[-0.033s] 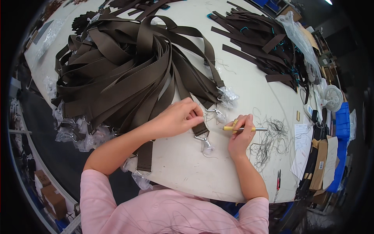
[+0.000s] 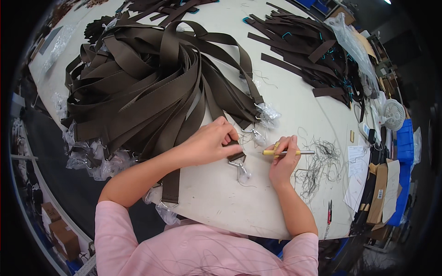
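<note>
On white table (image 2: 221,207), strap end (image 2: 234,156) lies under left hand (image 2: 209,141).

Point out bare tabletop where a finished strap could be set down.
Free: the pale strip between the brown strap pile and the dark strap pieces, and the near edge below the left hand and right hand. Crowded: the thread tangle.

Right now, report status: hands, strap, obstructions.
Left hand pins brown strap end. Right hand grips yellow-handled tool. Loose thread clippings lie beside it.
</note>
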Motion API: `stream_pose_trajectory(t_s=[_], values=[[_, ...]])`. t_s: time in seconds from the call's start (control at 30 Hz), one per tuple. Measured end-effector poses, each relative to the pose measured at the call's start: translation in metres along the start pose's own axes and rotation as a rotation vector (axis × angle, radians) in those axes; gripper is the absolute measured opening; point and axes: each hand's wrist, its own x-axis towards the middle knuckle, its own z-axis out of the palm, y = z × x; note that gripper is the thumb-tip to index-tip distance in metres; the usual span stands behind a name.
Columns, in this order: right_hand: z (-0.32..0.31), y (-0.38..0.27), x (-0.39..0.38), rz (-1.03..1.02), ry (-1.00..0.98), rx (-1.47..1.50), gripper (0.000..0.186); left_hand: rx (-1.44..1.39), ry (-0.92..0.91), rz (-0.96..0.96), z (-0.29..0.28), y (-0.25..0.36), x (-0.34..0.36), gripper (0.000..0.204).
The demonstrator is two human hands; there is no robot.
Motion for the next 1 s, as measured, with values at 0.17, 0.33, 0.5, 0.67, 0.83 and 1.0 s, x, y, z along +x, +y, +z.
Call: stream_pose_trajectory(t_s=[0.17, 0.33, 0.5, 0.67, 0.83, 1.0], values=[[0.001, 0.004, 0.003, 0.068, -0.078, 0.075, 0.056, 0.379, 0.058, 0.135, 0.030, 0.008, 0.012, 0.028], [-0.008, 0.011, 0.003, 0.150, -0.193, -0.004, 0.055, 0.191, 0.022, 0.016, 0.016, 0.003, 0.020, 0.021], [0.001, 0.003, -0.001, 0.173, -0.243, -0.090, 0.053, 0.029, -0.016, -0.046, -0.001, 0.002, 0.011, 0.013], [0.000, 0.002, -0.002, 0.167, -0.210, -0.116, 0.053, 0.126, 0.040, 0.118, 0.002, 0.014, 0.001, 0.018], [-0.005, 0.007, 0.001, 0.122, -0.177, -0.039, 0.053, 0.337, 0.027, 0.237, 0.011, 0.022, -0.007, 0.023], [-0.004, 0.008, 0.000, 0.153, -0.207, -0.052, 0.051, 0.450, 0.083, 0.386, 0.019, 0.002, -0.001, 0.022]])
